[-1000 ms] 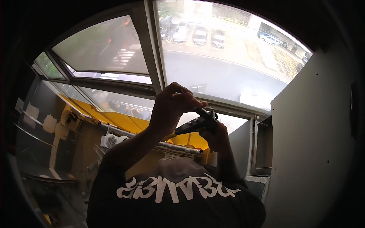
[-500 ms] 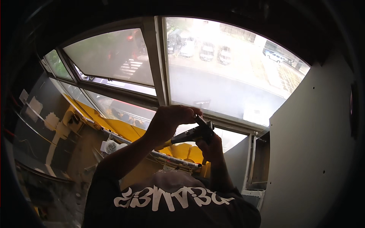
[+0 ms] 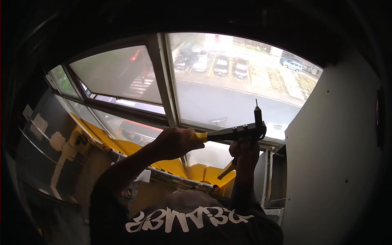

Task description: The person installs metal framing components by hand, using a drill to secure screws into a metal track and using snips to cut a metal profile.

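Held up in front of the window is a hand riveter with a dark body and yellow grips. Its nose points upward, and a thin metal pin, like a rivet's stem, sticks out of the tip. My left hand is closed around the yellow end of one handle. Just under the tool's head, my right hand wraps around the other handle, whose yellowish end shows below the fingers. The two handles are spread apart.
Ahead is a large window, with a tilted pane on its left. A pale panel with small dark holes rises at the right. Yellow sheeting and a rail lie below the window. Cars stand parked outside.
My left hand has moved from the riveter's nose down to the yellow handle end. The riveter has shifted right, its nose now uncovered and upright, and the handles are spread.
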Available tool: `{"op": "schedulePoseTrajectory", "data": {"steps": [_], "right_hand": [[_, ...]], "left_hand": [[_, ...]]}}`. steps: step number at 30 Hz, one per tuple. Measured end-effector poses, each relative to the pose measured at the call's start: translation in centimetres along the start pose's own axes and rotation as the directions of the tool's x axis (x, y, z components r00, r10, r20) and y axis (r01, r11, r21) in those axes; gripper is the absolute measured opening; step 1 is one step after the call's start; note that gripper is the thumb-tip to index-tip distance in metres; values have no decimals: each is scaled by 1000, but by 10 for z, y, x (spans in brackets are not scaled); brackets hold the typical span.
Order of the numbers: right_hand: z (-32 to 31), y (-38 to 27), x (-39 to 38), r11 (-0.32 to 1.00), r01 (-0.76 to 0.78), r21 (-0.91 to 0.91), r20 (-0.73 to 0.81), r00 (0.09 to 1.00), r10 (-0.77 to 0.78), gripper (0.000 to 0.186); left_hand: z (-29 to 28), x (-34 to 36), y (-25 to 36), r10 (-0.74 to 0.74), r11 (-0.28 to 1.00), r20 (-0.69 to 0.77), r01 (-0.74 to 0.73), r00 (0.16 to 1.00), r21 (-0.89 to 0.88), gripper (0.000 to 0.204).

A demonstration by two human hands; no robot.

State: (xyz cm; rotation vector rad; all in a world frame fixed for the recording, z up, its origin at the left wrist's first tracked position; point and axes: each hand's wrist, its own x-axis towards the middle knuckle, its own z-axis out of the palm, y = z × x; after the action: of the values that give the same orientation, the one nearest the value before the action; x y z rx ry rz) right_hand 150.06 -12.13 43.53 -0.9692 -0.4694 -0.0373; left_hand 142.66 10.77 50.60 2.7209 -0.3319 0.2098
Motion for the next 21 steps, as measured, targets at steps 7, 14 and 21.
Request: {"op": "schedulePoseTrajectory", "data": {"steps": [7,14,21], "right_hand": [[9,-24,32,813,56,579,335,893,-301,74],[3,-25,59,695,44,718,230,927,-296,48],[-32,-136,142,569,622,538,-122,725,-678,43]], "left_hand": [[-7,35,45,238,971,-147,-235,960,40,18],[0,77,36,559,794,-1,-535,829,288,18],[-120,176,183,677,713,-467,-347,569,610,51]]}}
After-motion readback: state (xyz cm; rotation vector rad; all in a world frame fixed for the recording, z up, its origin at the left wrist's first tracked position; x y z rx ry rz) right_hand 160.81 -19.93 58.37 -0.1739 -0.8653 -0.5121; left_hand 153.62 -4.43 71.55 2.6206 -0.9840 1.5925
